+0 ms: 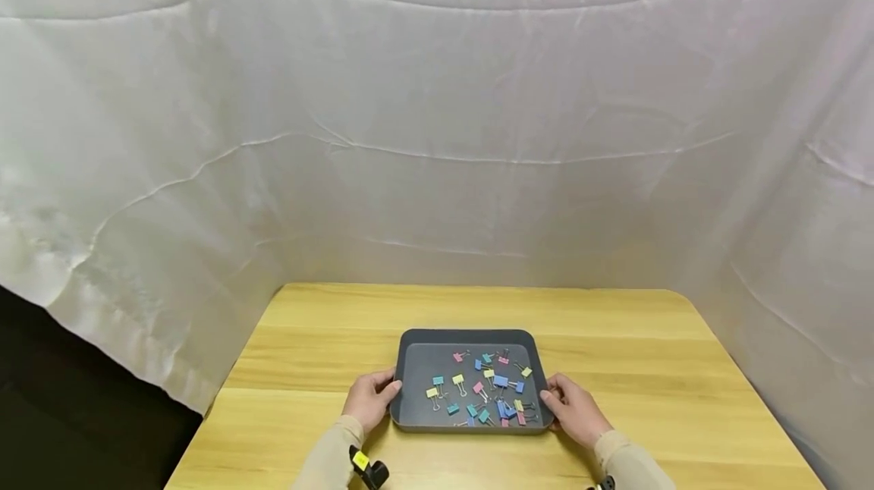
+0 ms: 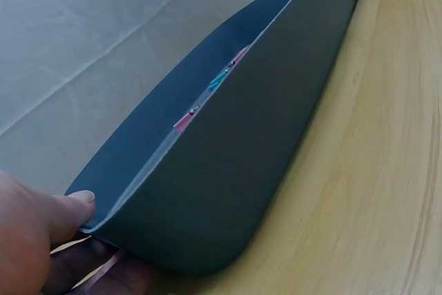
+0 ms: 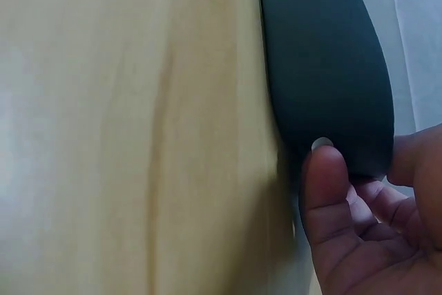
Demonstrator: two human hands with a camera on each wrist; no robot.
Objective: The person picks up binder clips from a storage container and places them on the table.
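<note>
A dark grey rectangular tray (image 1: 471, 336) lies at the near middle of the table, with several binder clips (image 1: 501, 381) in yellow, pink, blue and teal scattered over its floor, denser toward the right. My left hand (image 1: 369, 400) grips the tray's left side; in the left wrist view its thumb (image 2: 83, 202) laps over the rim while the other fingers stay outside and below. At the opposite side my right hand (image 1: 573, 408) grips the right end, thumb over the rim. The right wrist view shows one fingertip (image 3: 323, 170) against the tray's outer wall (image 3: 324, 53).
The light wood table (image 1: 307, 369) extends around the tray on all sides. Pale hanging cloth (image 1: 478, 133) encloses the back and both sides. A dark area (image 1: 82, 399) lies beyond the table's left edge. Each wrist wears a small black camera (image 1: 372, 471).
</note>
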